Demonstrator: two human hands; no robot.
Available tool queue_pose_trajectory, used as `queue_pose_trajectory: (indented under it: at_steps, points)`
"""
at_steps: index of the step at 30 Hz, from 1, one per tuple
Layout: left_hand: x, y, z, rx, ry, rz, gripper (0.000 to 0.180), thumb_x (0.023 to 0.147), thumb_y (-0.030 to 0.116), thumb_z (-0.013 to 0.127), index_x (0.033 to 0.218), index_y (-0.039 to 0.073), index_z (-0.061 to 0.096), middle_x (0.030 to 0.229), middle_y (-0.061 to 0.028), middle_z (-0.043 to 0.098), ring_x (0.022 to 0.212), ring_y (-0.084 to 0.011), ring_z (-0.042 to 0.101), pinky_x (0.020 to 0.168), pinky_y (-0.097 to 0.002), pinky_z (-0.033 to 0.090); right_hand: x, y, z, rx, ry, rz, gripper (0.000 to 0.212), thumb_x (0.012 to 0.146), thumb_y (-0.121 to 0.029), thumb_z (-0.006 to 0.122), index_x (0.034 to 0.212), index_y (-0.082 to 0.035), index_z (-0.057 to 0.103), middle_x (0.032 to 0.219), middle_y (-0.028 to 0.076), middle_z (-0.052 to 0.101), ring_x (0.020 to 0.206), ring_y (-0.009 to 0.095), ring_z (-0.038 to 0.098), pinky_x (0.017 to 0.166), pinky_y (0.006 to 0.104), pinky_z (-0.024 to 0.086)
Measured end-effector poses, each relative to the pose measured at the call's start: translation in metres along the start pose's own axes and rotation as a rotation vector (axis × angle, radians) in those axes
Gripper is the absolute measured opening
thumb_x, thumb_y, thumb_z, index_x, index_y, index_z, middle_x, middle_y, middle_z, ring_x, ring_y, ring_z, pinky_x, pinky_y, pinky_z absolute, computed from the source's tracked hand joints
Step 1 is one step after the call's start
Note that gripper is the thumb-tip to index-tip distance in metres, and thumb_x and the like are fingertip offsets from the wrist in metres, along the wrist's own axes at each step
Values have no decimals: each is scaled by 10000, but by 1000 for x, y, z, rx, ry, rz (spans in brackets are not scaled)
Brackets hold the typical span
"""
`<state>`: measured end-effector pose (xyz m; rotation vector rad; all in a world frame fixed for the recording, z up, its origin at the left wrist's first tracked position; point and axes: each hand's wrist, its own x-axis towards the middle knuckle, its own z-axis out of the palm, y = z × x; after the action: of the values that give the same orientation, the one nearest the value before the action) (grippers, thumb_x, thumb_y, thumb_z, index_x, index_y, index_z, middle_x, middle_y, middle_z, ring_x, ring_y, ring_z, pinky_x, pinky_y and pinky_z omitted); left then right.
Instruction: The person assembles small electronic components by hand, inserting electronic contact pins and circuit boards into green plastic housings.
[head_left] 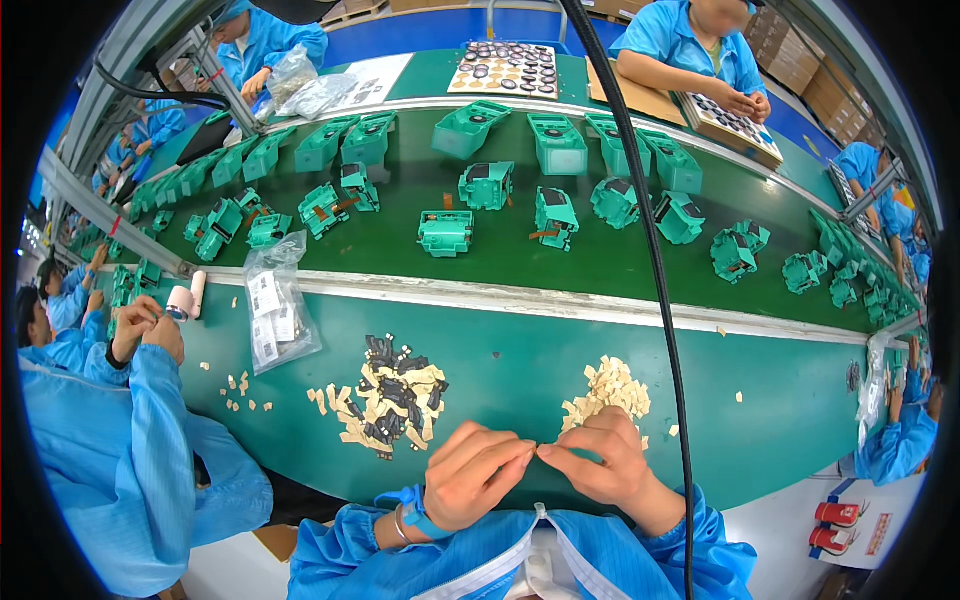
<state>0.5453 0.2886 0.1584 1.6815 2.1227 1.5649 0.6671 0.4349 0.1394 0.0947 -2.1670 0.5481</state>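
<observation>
My left hand (474,474) and my right hand (604,458) meet close in front of my chest, fingertips nearly touching. Both are pinched closed; whatever lies between the fingertips is too small to name. A blue wrist strap (414,512) circles my left wrist. Beyond my left hand spreads a mixed heap of black pieces (399,397) and cream-coloured pieces (357,428). Just past my right hand lies a heap of small cream-coloured pieces (610,388), partly hidden by that hand.
A clear plastic bag (278,310) with labels lies left of the heaps. Behind a metal rail (500,297), green plastic housings (486,186) stand in rows on a green belt. A black cable (655,260) hangs down at right. A co-worker's sleeve (110,470) is close at left.
</observation>
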Motion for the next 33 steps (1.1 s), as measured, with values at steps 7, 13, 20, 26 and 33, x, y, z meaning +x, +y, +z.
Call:
queue_pose_trajectory:
  at_steps: [7,13,20,26,33]
  points:
    - [-3,3,-4,-351,-184,-422,122,833,44,678,949,14,696,807,-79,675,589,-86,589,500,-226,461,1,9,-6,-80,-29,-172,291,622,-129,724,909,-92,702,833,-1,572,724,152,506,584,263,398]
    - [1,1,-2,-620,-318,-741,168,911,121,606,989,-9,681,794,-65,690,579,-59,594,494,-195,485,5,14,-17,-63,-99,-228,299,623,-125,703,916,-66,694,829,2,579,735,145,512,588,261,407]
    - [0,-4,6,-776,-337,-822,177,933,110,570,918,-46,651,805,-105,693,557,-78,591,474,-203,488,0,20,-17,-36,-132,-232,282,631,-105,685,910,-59,689,834,6,574,732,149,521,597,264,423]
    - [-4,-16,16,-772,-242,-835,153,933,97,564,924,-42,628,772,-94,680,564,-78,589,473,-202,483,-2,29,-17,130,-171,-66,246,638,-62,718,882,-93,711,842,16,582,753,165,552,609,279,430]
    - [-28,-45,36,-64,-357,-380,105,808,71,677,907,42,661,764,-62,667,600,-122,605,515,-255,482,47,129,34,164,205,657,789,720,-118,778,1390,-67,365,1121,131,573,993,249,578,826,352,471]
